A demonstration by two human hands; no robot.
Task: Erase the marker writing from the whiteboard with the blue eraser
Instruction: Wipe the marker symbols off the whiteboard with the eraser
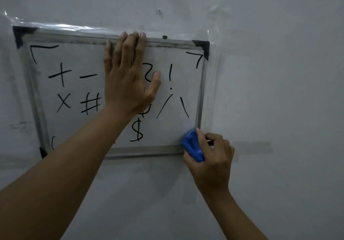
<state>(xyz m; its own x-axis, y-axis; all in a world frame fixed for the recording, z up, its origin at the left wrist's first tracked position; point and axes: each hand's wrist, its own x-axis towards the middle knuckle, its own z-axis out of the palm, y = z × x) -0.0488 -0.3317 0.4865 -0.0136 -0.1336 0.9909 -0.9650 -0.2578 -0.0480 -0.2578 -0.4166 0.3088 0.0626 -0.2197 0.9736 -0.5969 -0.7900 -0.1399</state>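
Note:
A small metal-framed whiteboard (178, 68) is taped to a grey wall. Black marker symbols (61, 75) cover it: a plus, minus, cross, hash, dollar sign, exclamation mark and corner brackets. My left hand (126, 79) lies flat and spread against the board's upper middle, fingertips reaching the top frame and hiding some of the writing. My right hand (212, 157) grips the blue eraser (192, 145), which is pressed on the board's bottom right corner, over the frame.
Clear tape (55, 26) runs along the board's top edge, and black corner pieces (202, 46) cap the frame. A grey tape strip (253, 147) sticks to the wall right of the board. A small screw (159, 10) sits in the wall above.

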